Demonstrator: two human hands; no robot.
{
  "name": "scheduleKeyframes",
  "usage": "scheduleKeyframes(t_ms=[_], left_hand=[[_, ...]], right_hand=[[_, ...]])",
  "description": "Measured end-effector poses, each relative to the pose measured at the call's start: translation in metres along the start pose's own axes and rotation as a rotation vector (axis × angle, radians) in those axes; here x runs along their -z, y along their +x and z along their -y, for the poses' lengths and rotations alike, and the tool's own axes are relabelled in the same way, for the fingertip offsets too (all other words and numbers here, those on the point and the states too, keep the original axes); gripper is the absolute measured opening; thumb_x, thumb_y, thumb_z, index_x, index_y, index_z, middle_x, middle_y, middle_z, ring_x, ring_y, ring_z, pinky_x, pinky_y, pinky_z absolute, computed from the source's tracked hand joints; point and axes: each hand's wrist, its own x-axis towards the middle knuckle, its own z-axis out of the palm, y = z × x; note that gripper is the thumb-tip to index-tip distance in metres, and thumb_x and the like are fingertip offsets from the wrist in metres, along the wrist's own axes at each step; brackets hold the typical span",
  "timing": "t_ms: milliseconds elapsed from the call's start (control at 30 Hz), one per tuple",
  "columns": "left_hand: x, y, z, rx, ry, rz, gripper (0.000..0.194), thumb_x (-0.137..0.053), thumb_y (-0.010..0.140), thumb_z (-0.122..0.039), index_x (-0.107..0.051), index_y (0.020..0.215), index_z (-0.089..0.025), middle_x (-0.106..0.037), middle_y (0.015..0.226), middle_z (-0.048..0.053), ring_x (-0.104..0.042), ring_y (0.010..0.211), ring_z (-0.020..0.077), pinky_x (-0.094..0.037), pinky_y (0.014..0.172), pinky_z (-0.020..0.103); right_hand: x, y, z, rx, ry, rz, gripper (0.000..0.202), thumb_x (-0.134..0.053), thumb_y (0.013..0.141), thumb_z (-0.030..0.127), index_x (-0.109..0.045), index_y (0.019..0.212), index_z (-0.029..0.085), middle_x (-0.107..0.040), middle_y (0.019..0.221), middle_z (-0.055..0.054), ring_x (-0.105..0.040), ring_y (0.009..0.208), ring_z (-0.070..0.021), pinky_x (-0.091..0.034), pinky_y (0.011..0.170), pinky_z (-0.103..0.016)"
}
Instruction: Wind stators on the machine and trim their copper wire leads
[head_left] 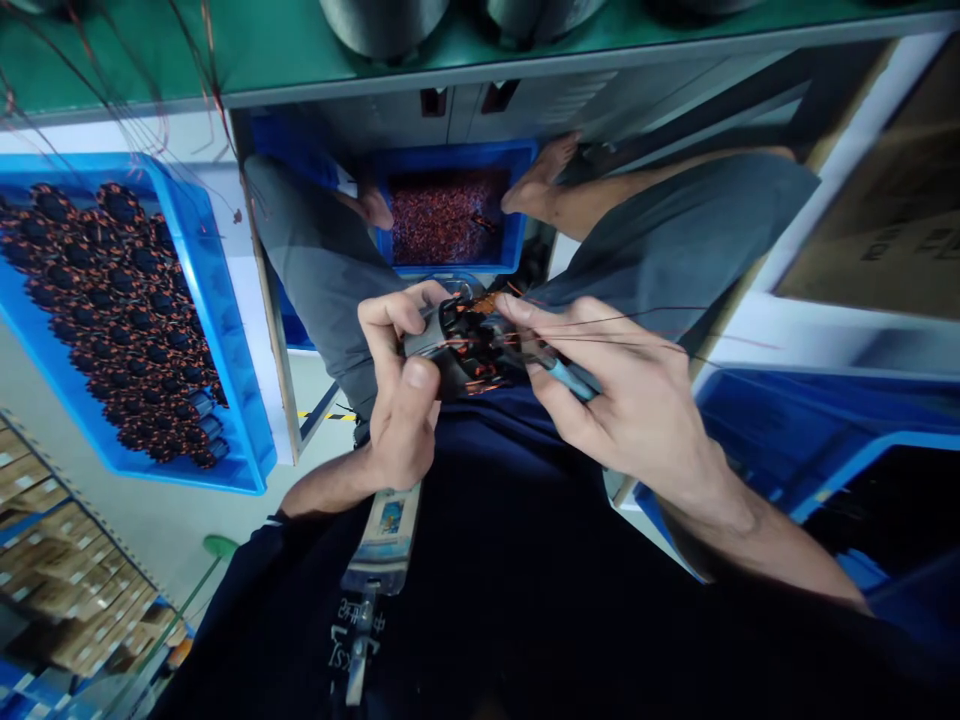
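My left hand (401, 385) is closed around the grey metal side of a motor part (435, 345) with black plastic and copper windings at its right end. My right hand (626, 385) is closed on a tool with a teal handle (571, 380), whose tip is blurred near the windings. The thumb and index finger are close to the copper wires, and long thin wires (637, 335) run out to the right across this hand. Where the tool meets the part is hard to make out.
A blue bin (247, 420) full of wound motor parts stands at left. Between the feet is a blue bin (457, 155) of copper scraps. A green bench (270, 50) with metal cylinders (386, 22) crosses the top. Another blue bin (922, 440) is at right.
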Motion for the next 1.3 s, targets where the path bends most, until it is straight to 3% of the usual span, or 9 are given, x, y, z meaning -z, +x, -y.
scheduleKeyframes(t_ms=[133,333,600,767,867,1067,1133,1200,1300], left_hand=[[-0.013,0.003,-0.006,-0.12,-0.1,-0.082,0.026,-0.071,0.116,-0.05,-0.052,0.121,-0.033,-0.06,0.128,0.008,-0.066,0.12,0.0306,-0.065,0.118,0.057],[-0.011,0.003,0.0,-0.187,0.047,-0.093,0.028,-0.068,0.115,-0.055,-0.051,0.117,-0.033,-0.062,0.129,0.01,-0.064,0.12,0.0344,-0.06,0.116,0.063],[-0.005,-0.002,0.0,-0.2,0.169,-0.066,0.028,-0.068,0.113,-0.058,-0.054,0.117,-0.034,-0.061,0.13,0.01,-0.063,0.121,0.0368,-0.059,0.112,0.068],[-0.005,-0.004,-0.002,-0.154,0.081,-0.006,0.02,-0.068,0.112,-0.051,-0.059,0.12,-0.036,-0.059,0.135,0.01,-0.061,0.128,0.0389,-0.055,0.117,0.07],[-0.004,-0.003,-0.001,-0.168,0.058,-0.003,0.018,-0.069,0.111,-0.048,-0.061,0.119,-0.034,-0.06,0.133,0.01,-0.058,0.128,0.0387,-0.052,0.117,0.066],[0.006,0.001,0.014,-0.126,-0.019,-0.028,0.018,-0.071,0.116,-0.046,-0.06,0.12,-0.032,-0.059,0.131,0.007,-0.056,0.124,0.0312,-0.05,0.115,0.051],[0.012,0.002,0.015,-0.15,0.018,-0.046,0.019,-0.071,0.117,-0.046,-0.06,0.12,-0.031,-0.059,0.131,0.008,-0.056,0.126,0.0312,-0.05,0.117,0.051],[0.018,0.002,0.014,-0.23,0.123,-0.065,0.019,-0.071,0.117,-0.045,-0.061,0.121,-0.03,-0.059,0.131,0.009,-0.057,0.128,0.0326,-0.051,0.117,0.054],[0.026,0.003,0.009,-0.38,0.327,-0.035,0.016,-0.069,0.118,-0.043,-0.063,0.124,-0.029,-0.062,0.131,0.01,-0.061,0.13,0.0346,-0.056,0.113,0.057]], right_hand=[[-0.001,-0.001,0.002,-0.016,-0.031,0.01,0.081,-0.071,0.105,0.016,-0.061,0.181,0.042,-0.084,0.139,-0.01,-0.081,0.12,-0.0367,-0.073,0.111,-0.063],[-0.002,0.003,0.013,-0.01,-0.057,-0.009,0.083,-0.07,0.105,0.018,-0.058,0.183,0.045,-0.083,0.133,-0.009,-0.081,0.117,-0.0372,-0.072,0.109,-0.062],[0.004,0.005,0.022,0.011,-0.029,0.001,0.071,-0.066,0.105,0.011,-0.073,0.17,0.039,-0.089,0.119,-0.001,-0.083,0.091,-0.0234,-0.076,0.093,-0.037],[0.006,0.005,0.023,-0.001,-0.037,-0.011,0.069,-0.069,0.107,0.014,-0.073,0.172,0.037,-0.084,0.114,-0.004,-0.084,0.1,-0.026,-0.075,0.1,-0.042],[0.005,0.007,0.021,0.004,-0.101,-0.024,0.068,-0.074,0.107,0.014,-0.076,0.169,0.041,-0.084,0.107,-0.001,-0.083,0.09,-0.0237,-0.077,0.091,-0.039],[-0.004,0.018,0.005,-0.074,0.13,0.02,0.057,-0.073,0.109,0.014,-0.084,0.158,0.041,-0.092,0.13,0.0,-0.091,0.111,-0.0286,-0.079,0.102,-0.043],[-0.004,0.023,0.001,-0.136,0.213,0.05,0.049,-0.072,0.111,0.018,-0.085,0.156,0.035,-0.091,0.115,-0.002,-0.088,0.092,-0.0242,-0.077,0.09,-0.039],[-0.005,0.027,0.001,-0.161,0.304,0.09,0.041,-0.082,0.11,0.028,-0.086,0.15,0.028,-0.081,0.091,0.001,-0.074,0.069,-0.0174,-0.068,0.072,-0.032],[-0.013,0.031,0.005,-0.092,0.431,0.133,0.034,-0.1,0.1,0.037,-0.087,0.127,0.023,-0.064,0.076,0.007,-0.058,0.06,-0.0116,-0.054,0.063,-0.027]])
